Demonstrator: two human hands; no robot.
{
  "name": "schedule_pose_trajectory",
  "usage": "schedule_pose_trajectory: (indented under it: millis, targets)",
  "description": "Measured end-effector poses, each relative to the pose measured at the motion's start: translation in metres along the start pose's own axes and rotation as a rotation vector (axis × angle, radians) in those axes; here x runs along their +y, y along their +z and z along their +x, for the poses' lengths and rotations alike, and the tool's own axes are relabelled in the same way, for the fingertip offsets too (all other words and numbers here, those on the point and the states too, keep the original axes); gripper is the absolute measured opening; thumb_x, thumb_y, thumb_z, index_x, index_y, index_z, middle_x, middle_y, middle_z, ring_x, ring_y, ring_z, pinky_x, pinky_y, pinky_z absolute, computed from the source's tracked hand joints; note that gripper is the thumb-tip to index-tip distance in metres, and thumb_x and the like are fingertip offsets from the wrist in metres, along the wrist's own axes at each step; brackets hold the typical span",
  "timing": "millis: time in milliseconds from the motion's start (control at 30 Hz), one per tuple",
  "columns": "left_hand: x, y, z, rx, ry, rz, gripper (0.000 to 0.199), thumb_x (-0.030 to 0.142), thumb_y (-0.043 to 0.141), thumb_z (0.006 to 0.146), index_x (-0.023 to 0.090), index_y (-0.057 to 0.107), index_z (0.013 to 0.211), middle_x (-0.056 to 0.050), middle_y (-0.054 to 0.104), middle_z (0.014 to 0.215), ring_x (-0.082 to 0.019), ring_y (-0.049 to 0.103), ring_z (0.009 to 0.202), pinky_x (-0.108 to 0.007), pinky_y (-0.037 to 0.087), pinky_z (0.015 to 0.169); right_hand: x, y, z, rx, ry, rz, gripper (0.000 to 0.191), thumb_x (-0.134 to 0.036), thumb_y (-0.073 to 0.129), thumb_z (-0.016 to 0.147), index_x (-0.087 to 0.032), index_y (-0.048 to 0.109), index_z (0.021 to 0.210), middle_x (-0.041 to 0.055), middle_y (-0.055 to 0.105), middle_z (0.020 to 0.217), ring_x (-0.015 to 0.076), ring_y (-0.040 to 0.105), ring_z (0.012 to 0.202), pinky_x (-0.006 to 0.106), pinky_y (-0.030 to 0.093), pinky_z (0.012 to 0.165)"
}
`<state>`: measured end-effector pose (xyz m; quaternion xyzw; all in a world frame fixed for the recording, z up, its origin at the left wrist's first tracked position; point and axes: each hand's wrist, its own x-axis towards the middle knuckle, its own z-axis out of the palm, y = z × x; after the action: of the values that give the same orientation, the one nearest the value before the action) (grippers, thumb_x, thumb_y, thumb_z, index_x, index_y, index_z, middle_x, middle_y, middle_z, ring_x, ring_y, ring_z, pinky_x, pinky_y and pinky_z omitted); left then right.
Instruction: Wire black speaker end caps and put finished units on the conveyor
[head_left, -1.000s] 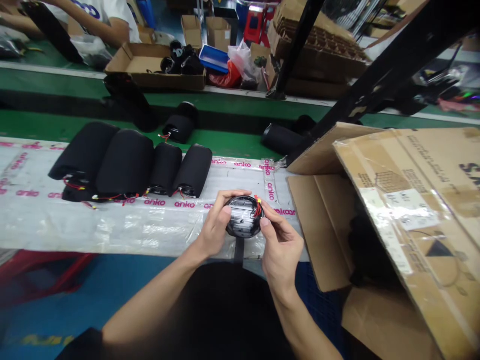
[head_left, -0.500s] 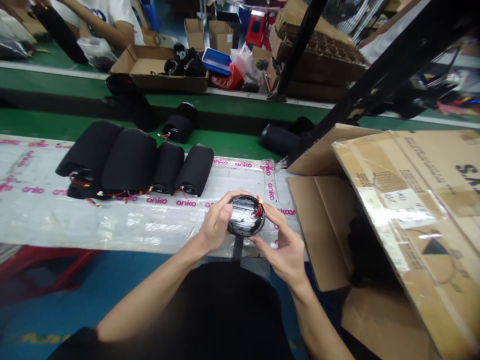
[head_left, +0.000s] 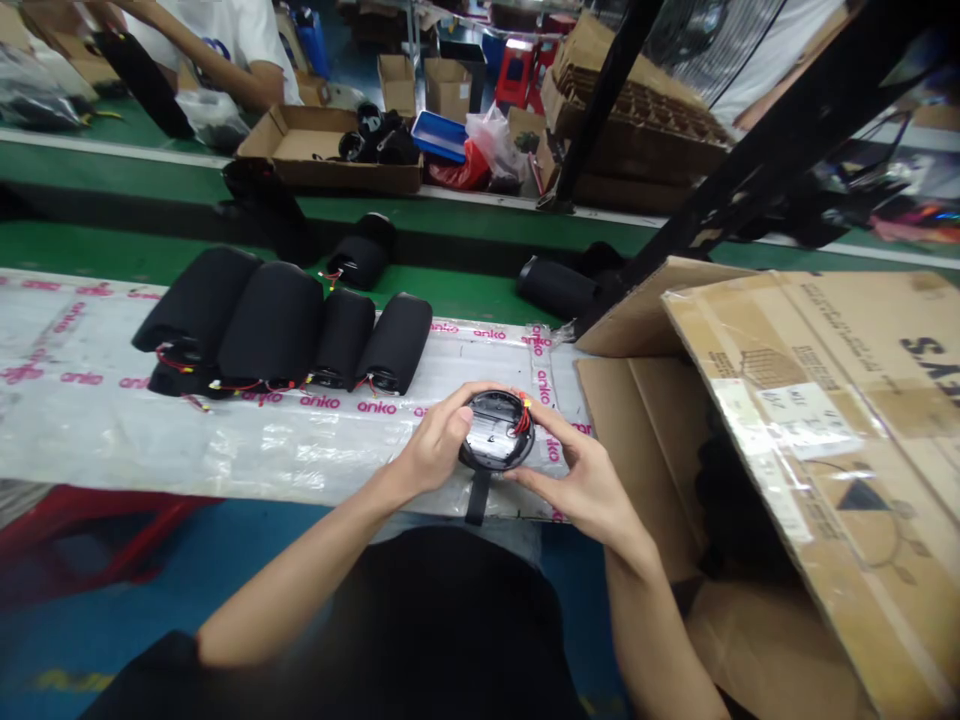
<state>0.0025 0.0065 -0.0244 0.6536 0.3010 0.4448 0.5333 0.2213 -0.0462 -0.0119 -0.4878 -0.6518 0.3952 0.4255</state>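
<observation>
A round black part (head_left: 495, 432) with a silvery inside and red wires at its right rim is held over the front edge of the covered bench. My left hand (head_left: 439, 440) grips its left side, thumb on the rim. On the right side, my right hand (head_left: 585, 475) has its fingers at the upper rim and its thumb at the lower rim. A black strap (head_left: 478, 498) hangs below the part. To the left, several black cylinders (head_left: 271, 322) lie side by side, with small wires at their near ends.
An open cardboard box (head_left: 817, 400) with dark items stands at the right, beside a slanting black post (head_left: 720, 190). More black cylinders (head_left: 559, 285) lie on the green conveyor (head_left: 457, 300). A person (head_left: 232, 50) sits across it, near a shallow box (head_left: 300, 175).
The view has shifted slightly, and the round part appears a little further right. My right forearm has swung outward; both hands still hold the part.
</observation>
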Motion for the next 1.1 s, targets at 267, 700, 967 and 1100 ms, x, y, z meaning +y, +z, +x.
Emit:
schedule_pose_trajectory:
  millis: [267,700,967,1100]
  targets:
    - [-0.004,0.008,-0.004,0.114,0.009,0.018,0.05,0.048,0.036,0.112,0.018,0.07,0.134,-0.011,0.076,0.133,-0.03,0.07,0.125,-0.04,0.052,0.109,0.013,0.009,-0.004,0.054,-0.006,0.146,0.077,-0.031,0.097,0.078,-0.03,0.067,0.149,0.0078,0.063,0.159,0.0344,0.055,0.153,0.059,0.038,0.132]
    - [-0.005,0.002,-0.004,0.044,0.0,0.011,0.051,0.052,0.036,0.113,0.02,0.067,0.138,-0.011,0.073,0.138,-0.03,0.069,0.128,-0.041,0.051,0.113,-0.001,0.011,0.001,0.065,-0.051,-0.043,0.087,-0.036,0.1,0.073,-0.029,0.065,0.152,0.0083,0.066,0.156,0.0337,0.061,0.147,0.053,0.045,0.129]
    - [0.024,-0.03,0.005,-0.217,-0.052,0.098,0.043,0.04,0.05,0.112,0.029,0.063,0.151,-0.01,0.068,0.152,-0.032,0.064,0.143,-0.05,0.054,0.12,0.003,-0.002,0.006,-0.004,0.007,-0.029,0.091,-0.034,0.102,0.07,-0.029,0.064,0.153,0.0097,0.068,0.153,0.0346,0.065,0.143,0.055,0.048,0.125]
    - [0.031,-0.048,0.01,-0.359,0.022,0.208,0.088,0.04,0.09,0.085,0.033,0.05,0.163,-0.012,0.061,0.16,-0.038,0.06,0.147,-0.055,0.056,0.118,0.002,-0.006,0.009,-0.018,0.013,-0.05,0.088,-0.033,0.102,0.069,-0.028,0.067,0.15,0.0107,0.07,0.15,0.0351,0.068,0.139,0.054,0.052,0.122]
